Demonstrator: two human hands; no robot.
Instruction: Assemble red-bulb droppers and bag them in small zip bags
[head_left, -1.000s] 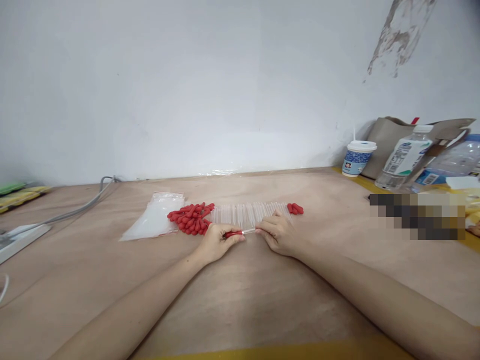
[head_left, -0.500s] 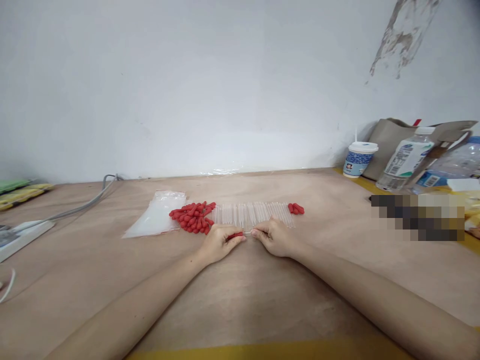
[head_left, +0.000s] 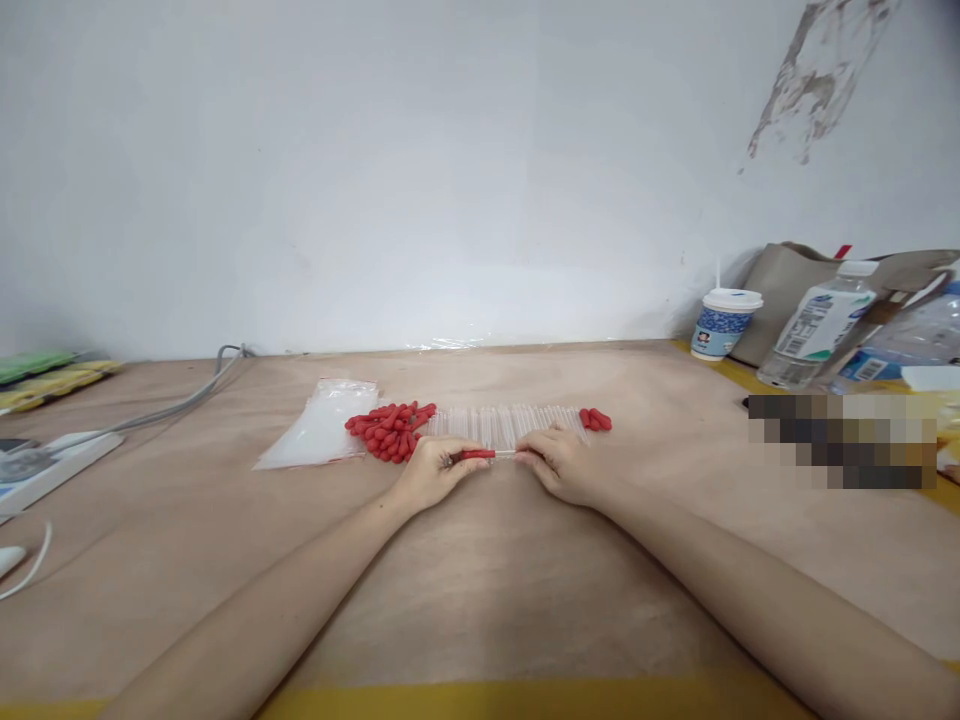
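Note:
Between the thumb and fingers of my left hand (head_left: pixel 433 472) is a red rubber dropper bulb (head_left: pixel 480 454), its open end facing right. My right hand (head_left: pixel 564 467) pinches a thin clear dropper tube (head_left: pixel 505 454), which meets the bulb's open end; how deep it sits inside I cannot tell. Just beyond both hands lies a row of clear dropper tubes (head_left: pixel 487 425), partly hidden by my fingers. Left of that row is a pile of red rubber bulbs (head_left: pixel 384 430). A few more red bulbs (head_left: pixel 596 420) lie at the row's right end.
A clear plastic bag (head_left: pixel 319 430) lies left of the pile. Further left are a power strip (head_left: pixel 75 462) with a grey cable and green and yellow packs (head_left: pixel 56 380). At the right stand a paper cup (head_left: pixel 724 325), a bottle (head_left: pixel 821 325) and a beige bag (head_left: pixel 772 290).
More of the red bulb and the clear tube now shows between my fingertips. My right hand has shifted slightly rightward, and the view has moved a little.

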